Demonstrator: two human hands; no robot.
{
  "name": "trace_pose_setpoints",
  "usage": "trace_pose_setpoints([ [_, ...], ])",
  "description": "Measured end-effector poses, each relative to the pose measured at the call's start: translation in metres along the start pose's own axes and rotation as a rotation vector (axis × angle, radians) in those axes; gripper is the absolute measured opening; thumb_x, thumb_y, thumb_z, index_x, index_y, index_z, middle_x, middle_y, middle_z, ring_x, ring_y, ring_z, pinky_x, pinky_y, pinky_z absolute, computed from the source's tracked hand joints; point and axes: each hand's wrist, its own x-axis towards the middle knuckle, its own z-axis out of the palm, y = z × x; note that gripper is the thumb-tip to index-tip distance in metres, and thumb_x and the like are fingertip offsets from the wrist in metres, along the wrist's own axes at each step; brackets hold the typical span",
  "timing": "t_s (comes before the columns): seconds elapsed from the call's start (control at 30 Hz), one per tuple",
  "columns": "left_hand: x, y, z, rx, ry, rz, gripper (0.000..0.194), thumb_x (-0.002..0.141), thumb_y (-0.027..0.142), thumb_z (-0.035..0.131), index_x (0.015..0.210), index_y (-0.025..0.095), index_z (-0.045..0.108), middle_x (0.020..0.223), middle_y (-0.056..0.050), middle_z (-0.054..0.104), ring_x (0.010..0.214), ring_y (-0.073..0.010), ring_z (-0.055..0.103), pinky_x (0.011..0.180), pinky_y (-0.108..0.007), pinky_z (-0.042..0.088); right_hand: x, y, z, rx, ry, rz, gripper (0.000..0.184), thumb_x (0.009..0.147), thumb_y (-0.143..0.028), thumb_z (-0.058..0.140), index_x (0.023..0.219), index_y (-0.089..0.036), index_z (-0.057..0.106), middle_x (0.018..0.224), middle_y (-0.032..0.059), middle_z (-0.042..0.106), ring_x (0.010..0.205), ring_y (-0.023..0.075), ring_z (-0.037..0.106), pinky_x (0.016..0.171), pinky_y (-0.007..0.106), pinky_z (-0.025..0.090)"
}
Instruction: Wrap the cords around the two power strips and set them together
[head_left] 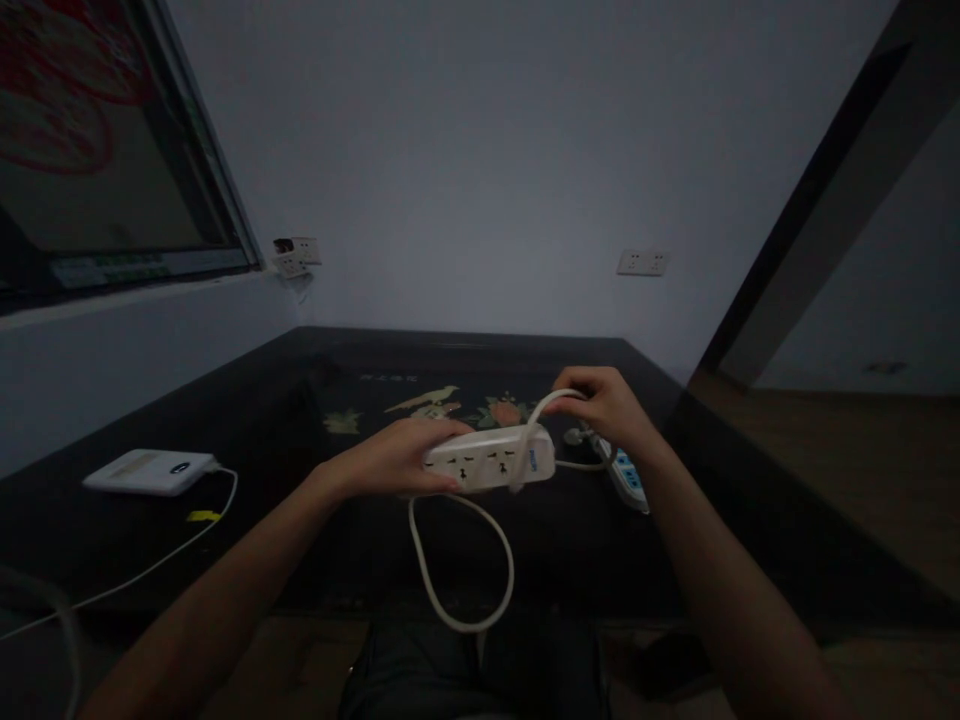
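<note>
A white power strip (491,458) with sockets facing me is gripped at its left part by my left hand (409,458), thumb on top. My right hand (600,405) pinches the strip's white cord (534,412), which runs across the strip's right end. A loop of cord (510,570) hangs below the strip, over the table's front edge. Beyond my right wrist lies a second power strip (628,480) with blue sockets, partly hidden by the wrist. A light plug (574,436) sits beside it.
The dark table (337,360) bears a printed bird and flower. A white box-like device (154,472) with a thin white cable (172,552) lies at the left, by a yellow tag (202,516). Wall sockets (643,263) sit above the table's back edge.
</note>
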Motion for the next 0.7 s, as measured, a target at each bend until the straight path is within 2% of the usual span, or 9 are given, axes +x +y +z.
trace_pose_setpoints([
  [0.13, -0.001, 0.012, 0.010, -0.125, 0.011, 0.079, 0.049, 0.073, 0.039, 0.071, 0.117, 0.021, 0.060, 0.105, -0.006, 0.068, 0.092, -0.0211, 0.063, 0.079, -0.027, 0.047, 0.008, 0.010, 0.002, 0.069, -0.099, 0.010, 0.023, 0.073, -0.038, 0.066, 0.062, -0.017, 0.066, 0.057, -0.0012, 0.057, 0.053, 0.0091, 0.046, 0.052, 0.023, 0.034],
  [0.27, -0.002, 0.016, 0.018, -0.178, 0.104, 0.090, 0.052, 0.072, 0.040, 0.073, 0.117, 0.020, 0.059, 0.104, -0.007, 0.068, 0.092, -0.0216, 0.063, 0.082, -0.030, 0.048, 0.006, 0.022, 0.005, 0.095, -0.083, 0.047, 0.027, 0.078, -0.040, 0.062, 0.070, -0.016, 0.069, 0.052, -0.0033, 0.052, 0.048, 0.0078, 0.040, 0.048, 0.022, 0.030],
  [0.43, -0.001, 0.016, 0.026, -0.225, 0.235, 0.074, 0.057, 0.071, 0.038, 0.074, 0.121, 0.018, 0.057, 0.114, -0.010, 0.065, 0.099, -0.0246, 0.061, 0.085, -0.033, 0.047, 0.001, 0.034, 0.007, 0.081, -0.042, 0.037, 0.027, 0.080, -0.042, 0.063, 0.080, -0.017, 0.072, 0.071, 0.0020, 0.066, 0.063, 0.0120, 0.054, 0.058, 0.024, 0.039],
  [0.53, 0.000, 0.017, 0.033, -0.241, 0.230, 0.078, 0.059, 0.075, 0.036, 0.071, 0.128, 0.019, 0.052, 0.121, -0.011, 0.062, 0.106, -0.0257, 0.059, 0.090, -0.035, 0.045, -0.001, 0.037, 0.009, 0.045, -0.034, 0.032, 0.027, 0.081, -0.042, 0.062, 0.083, -0.018, 0.073, 0.075, 0.0029, 0.068, 0.067, 0.0135, 0.056, 0.061, 0.025, 0.041],
  [0.7, -0.003, 0.018, 0.042, -0.313, 0.144, 0.012, 0.052, 0.076, 0.039, 0.069, 0.121, 0.018, 0.055, 0.108, -0.008, 0.064, 0.095, -0.0234, 0.061, 0.083, -0.034, 0.048, -0.001, 0.029, 0.008, 0.084, -0.036, 0.057, 0.028, 0.079, -0.042, 0.063, 0.084, -0.017, 0.073, 0.064, -0.0002, 0.061, 0.056, 0.0099, 0.047, 0.053, 0.023, 0.035],
])
